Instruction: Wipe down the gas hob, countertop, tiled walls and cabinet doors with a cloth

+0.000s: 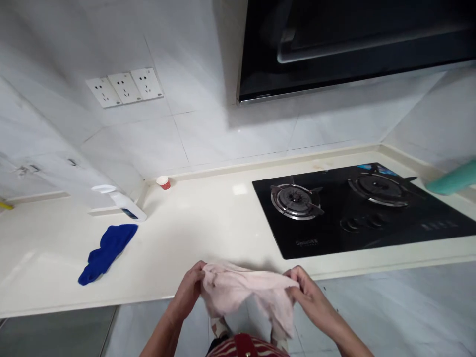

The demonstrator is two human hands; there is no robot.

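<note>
A pale pink cloth (248,286) is stretched between my two hands at the counter's front edge, its lower part hanging in loose folds over the floor. My left hand (189,290) pinches the cloth's left end. At the opposite end, my right hand (305,287) has its fingers closed on a corner. Away to the left, a crumpled blue cloth (108,252) lies on the white countertop (201,223). Behind it stands a white bottle (124,202) with a dark label, close to the wall corner.
A black gas hob (327,233) with two burners is set into the counter on the right, under a black range hood (334,54). A small red and white paper cup (163,182) stands by the back wall. A green cylindrical object (451,179) reaches in from the right edge.
</note>
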